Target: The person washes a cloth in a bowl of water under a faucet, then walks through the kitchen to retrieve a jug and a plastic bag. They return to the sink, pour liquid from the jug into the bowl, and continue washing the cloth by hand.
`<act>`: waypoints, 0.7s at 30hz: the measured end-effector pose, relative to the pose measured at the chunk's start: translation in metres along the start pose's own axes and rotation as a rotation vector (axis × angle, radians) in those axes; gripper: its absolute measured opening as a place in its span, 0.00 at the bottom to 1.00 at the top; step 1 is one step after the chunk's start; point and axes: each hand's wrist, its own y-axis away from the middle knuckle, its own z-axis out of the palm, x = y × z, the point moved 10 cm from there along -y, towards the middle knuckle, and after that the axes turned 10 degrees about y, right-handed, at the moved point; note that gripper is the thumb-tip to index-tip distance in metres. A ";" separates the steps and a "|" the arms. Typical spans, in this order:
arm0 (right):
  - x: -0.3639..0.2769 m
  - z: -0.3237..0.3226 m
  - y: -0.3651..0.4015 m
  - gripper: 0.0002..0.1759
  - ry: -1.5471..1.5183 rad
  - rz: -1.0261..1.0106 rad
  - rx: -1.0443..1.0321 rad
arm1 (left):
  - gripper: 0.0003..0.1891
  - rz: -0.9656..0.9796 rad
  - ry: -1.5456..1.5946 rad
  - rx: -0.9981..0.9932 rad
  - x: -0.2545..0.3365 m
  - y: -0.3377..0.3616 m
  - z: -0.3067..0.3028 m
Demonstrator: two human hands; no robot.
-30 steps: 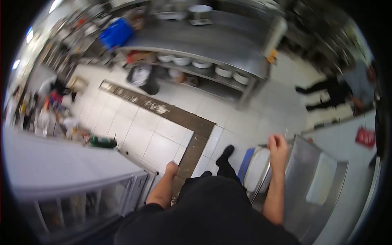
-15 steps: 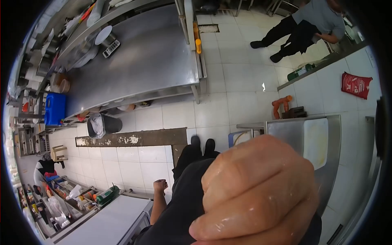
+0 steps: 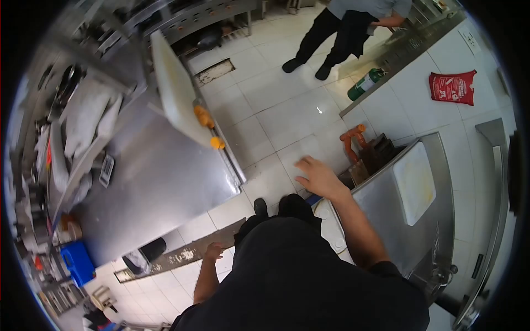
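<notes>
My right hand (image 3: 318, 175) reaches out over the tiled floor with its fingers apart and nothing in it. It is nearest to the corner of the steel sink counter (image 3: 381, 204), beside an orange pipe-like object (image 3: 350, 144). Low at my left side hangs my left hand (image 3: 214, 251), its fingers loosely apart and holding nothing. Left of me stands a steel table (image 3: 160, 182). A white cutting board (image 3: 415, 185) lies on the counter at my right.
A person (image 3: 353, 25) in dark trousers stands ahead, holding dark cloth, near a green cylinder (image 3: 366, 84). A red bag (image 3: 452, 87) lies at the right. An upright white board (image 3: 179, 91) borders the table's far edge. A blue container (image 3: 78, 262) and a bin (image 3: 144, 256) are lower left.
My right hand has moved from close before the camera to farther away and opened. My left hand's fist has loosened. The view has turned and shifted forward.
</notes>
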 end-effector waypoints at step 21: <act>0.385 0.006 -0.080 0.16 -0.031 0.686 -0.384 | 0.15 -0.106 -0.425 -0.408 0.261 0.071 0.196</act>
